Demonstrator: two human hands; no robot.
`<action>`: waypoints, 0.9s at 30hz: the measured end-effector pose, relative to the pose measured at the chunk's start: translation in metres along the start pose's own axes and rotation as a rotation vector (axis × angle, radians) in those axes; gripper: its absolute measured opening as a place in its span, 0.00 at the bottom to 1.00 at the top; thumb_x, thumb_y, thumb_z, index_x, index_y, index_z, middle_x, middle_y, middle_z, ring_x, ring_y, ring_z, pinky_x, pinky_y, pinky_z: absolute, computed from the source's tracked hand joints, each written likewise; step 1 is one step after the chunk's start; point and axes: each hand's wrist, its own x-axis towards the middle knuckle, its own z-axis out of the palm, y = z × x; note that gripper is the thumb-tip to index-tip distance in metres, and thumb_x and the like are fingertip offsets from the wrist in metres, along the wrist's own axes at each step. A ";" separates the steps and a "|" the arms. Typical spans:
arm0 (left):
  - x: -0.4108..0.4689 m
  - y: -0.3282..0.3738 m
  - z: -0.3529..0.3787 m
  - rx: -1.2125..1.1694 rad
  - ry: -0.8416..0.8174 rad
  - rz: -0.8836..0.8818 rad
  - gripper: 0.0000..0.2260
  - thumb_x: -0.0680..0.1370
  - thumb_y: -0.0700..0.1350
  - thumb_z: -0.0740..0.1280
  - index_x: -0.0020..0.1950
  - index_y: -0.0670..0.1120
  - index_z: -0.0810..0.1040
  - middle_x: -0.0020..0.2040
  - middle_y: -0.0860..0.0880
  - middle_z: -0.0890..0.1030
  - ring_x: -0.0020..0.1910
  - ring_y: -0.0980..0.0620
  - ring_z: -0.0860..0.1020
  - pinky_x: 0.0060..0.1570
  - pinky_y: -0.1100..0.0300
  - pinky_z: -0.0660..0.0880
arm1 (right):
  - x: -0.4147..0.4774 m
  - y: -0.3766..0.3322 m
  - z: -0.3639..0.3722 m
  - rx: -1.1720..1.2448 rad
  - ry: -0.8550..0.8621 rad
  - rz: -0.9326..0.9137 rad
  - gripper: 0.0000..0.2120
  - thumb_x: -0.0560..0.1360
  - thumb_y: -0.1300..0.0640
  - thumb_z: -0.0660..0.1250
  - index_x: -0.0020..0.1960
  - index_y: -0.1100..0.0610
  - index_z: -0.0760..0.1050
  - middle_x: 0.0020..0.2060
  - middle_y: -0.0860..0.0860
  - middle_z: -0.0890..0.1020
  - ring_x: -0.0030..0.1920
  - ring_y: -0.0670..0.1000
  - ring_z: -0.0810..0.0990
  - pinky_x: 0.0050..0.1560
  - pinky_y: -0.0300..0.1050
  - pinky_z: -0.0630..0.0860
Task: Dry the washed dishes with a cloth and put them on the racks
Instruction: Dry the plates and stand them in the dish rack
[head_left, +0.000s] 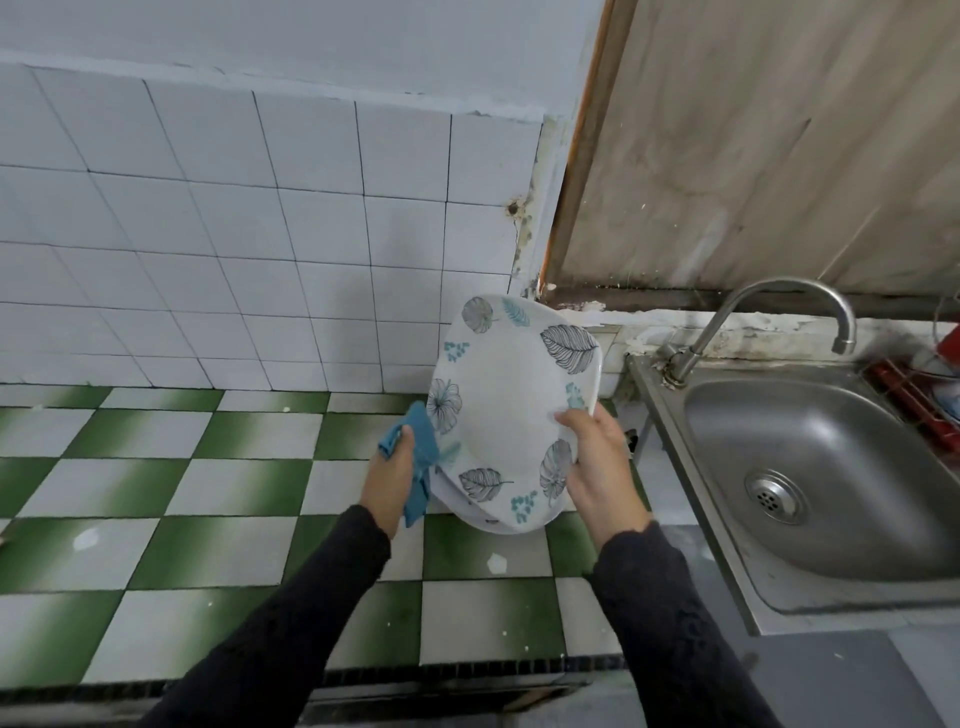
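Obs.: leaf-print plate (509, 405) held tilted on edge above the back right part of the checkered tile counter (208, 493), near the corner by the sink (831, 467).

Right hand (597, 462): fingers curled round the plate's right rim, thumb on the face. Firm hold.

Left hand (389, 478): clutches a blue cloth (418, 457) bunched against the plate's left rim. Cloth lies on the edge and back side; how far it reaches behind is hidden.

Under the raised plate a white rim (498, 522) shows, apparently one or more further plates resting on the counter. View too poor to count.

Progress (judgement): drying of this plate is in hand, not finished. It is not racked. Nothing dried and stored can be seen. A red wire rack (914, 400) sits at the far right beyond the sink, cropped, with something in it that cannot be made out. Left to do: finish wiping, rack this plate, then the item or items beneath.

Sink basin dry-looking, tap (779, 306) over it, no water running.

Markings: no brand, label or legible writing anywhere. The plate carries only grey and teal leaf and flower motifs.
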 end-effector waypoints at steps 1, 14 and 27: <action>0.001 0.006 0.000 -0.032 -0.002 0.023 0.17 0.85 0.48 0.53 0.56 0.36 0.73 0.40 0.39 0.79 0.31 0.58 0.77 0.31 0.65 0.75 | -0.005 0.002 0.001 -0.013 0.024 -0.017 0.11 0.78 0.71 0.62 0.54 0.61 0.79 0.55 0.61 0.85 0.55 0.60 0.83 0.53 0.53 0.82; -0.011 0.033 0.044 -0.135 -0.097 -0.074 0.24 0.85 0.43 0.54 0.70 0.24 0.56 0.46 0.18 0.64 0.21 0.59 0.69 0.21 0.69 0.68 | -0.051 -0.005 -0.023 -0.383 0.219 -0.303 0.09 0.81 0.63 0.63 0.54 0.57 0.82 0.41 0.47 0.82 0.43 0.48 0.79 0.38 0.35 0.75; -0.055 0.058 0.195 -0.025 -0.327 0.110 0.14 0.84 0.46 0.58 0.66 0.42 0.75 0.51 0.35 0.79 0.49 0.36 0.77 0.55 0.48 0.76 | -0.093 -0.093 -0.133 -0.379 0.417 -0.575 0.12 0.81 0.64 0.64 0.55 0.53 0.83 0.42 0.63 0.80 0.40 0.52 0.74 0.39 0.48 0.73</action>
